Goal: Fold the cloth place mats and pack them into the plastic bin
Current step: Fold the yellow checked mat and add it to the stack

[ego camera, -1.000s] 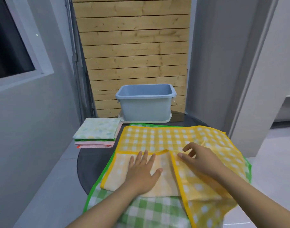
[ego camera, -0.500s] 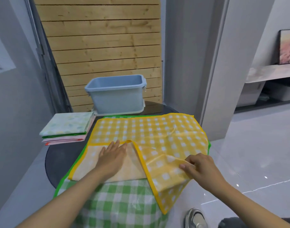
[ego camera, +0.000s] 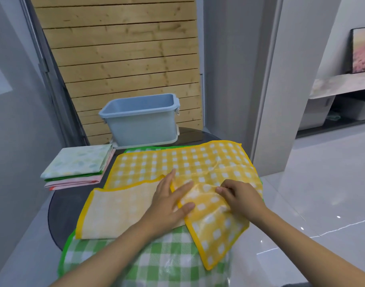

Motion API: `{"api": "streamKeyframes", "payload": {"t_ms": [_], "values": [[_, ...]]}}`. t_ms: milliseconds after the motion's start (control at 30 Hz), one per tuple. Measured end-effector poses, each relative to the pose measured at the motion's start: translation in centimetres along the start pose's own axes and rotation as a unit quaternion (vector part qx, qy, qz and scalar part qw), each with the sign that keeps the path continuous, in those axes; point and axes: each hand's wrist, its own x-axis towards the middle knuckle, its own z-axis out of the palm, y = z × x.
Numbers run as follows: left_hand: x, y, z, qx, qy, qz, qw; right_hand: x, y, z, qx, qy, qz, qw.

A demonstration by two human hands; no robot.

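A yellow checked place mat (ego camera: 183,162) lies spread on a round dark table, on top of a green checked mat (ego camera: 136,264). Its near left part is folded over, pale underside up. My left hand (ego camera: 169,201) presses flat on that fold with straight fingers. My right hand (ego camera: 239,195) pinches the mat's near right part, which is lifted and bunched, with a corner hanging off the table's front. The empty blue plastic bin (ego camera: 142,121) stands at the back of the table, beyond both hands.
A stack of folded mats (ego camera: 78,164), pale patterned over green and pink, sits at the table's left. The dark table edge (ego camera: 53,214) shows at left. A wooden slat wall stands behind the bin, a grey pillar at right, glossy floor beyond.
My right hand has carried the mat's near right part back towards the middle, close to my left hand. My left hand has slid a little right along the fold. The view has shifted.
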Motion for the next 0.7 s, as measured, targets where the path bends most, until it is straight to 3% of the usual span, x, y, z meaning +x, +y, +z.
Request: {"api": "streamKeyframes", "payload": {"t_ms": [167, 300, 367, 500, 700], "values": [[0.4, 0.1, 0.1, 0.07, -0.076, 0.029, 0.994, 1.0, 0.2, -0.1, -0.001, -0.03, 0.017, 0.999], [0.4, 0.3, 0.3, 0.147, -0.127, 0.067, 0.979, 1.0, -0.1, 0.2, -0.028, -0.004, 0.023, 0.999], [0.4, 0.3, 0.2, 0.148, -0.131, 0.068, 0.978, 0.5, -0.2, 0.2, -0.027, 0.034, -0.021, 0.999], [0.5, 0.2, 0.1, 0.095, -0.112, 0.068, 0.987, -1.6, 0.6, 0.3, -0.074, 0.165, -0.164, 0.97], [0.1, 1.0, 0.8, -0.064, -0.065, 0.035, 0.995, -4.5, 2.1, 0.1, -0.013, 0.06, -0.174, 0.983]]}}
